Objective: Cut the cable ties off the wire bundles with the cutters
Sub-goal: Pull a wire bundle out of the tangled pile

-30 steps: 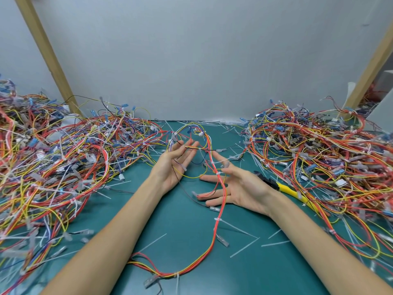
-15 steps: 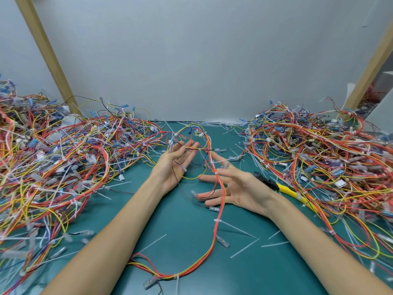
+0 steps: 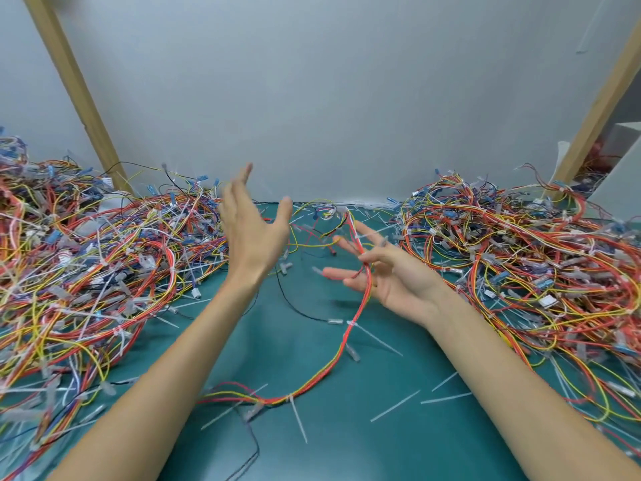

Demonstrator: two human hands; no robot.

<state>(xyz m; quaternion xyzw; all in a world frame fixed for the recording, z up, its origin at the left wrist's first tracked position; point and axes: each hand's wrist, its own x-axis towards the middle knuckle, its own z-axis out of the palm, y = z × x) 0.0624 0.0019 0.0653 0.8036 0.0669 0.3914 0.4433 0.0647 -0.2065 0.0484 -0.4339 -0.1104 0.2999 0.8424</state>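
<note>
Currently catalogued on the teal-green work mat (image 3: pixel 347 453):

Item: one long, thin bundle of red, orange and yellow insulated wires (image 3: pixel 360 300). It is laid in a loose curve from the near middle of the mat up to and across the right hand. It is judged light, limp and slightly springy, and slack lengths can be expected to sag and twist when lifted. Two white plastic cable ties are noted on it, each with a long stiff tail: an upper tie (image 3: pixel 350 323) just below the right hand and a lower tie (image 3: pixel 290 398) at the near bend. The bundle is best taken hold of close beside a tie, so that the tie is kept steady and the soft insulation is spared a nick.

Item: cutters. None can be made out in this view.

Item: left hand (image 3: pixel 253 234). It is held lifted above the mat, fingers spread wide and straight, and nothing is held.

Item: right hand (image 3: pixel 392 276). It is held palm up, low over the mat, fingers fanned out. The bundle is carried across them, and no firm grip can be made out.

Item: two tangled heaps of multicoloured tied wires, a left heap (image 3: pixel 86 265) and a right heap (image 3: pixel 520 255), by which the hands are flanked.

Item: loose white tie offcuts (image 3: pixel 395 406), scattered on the mat.
</note>
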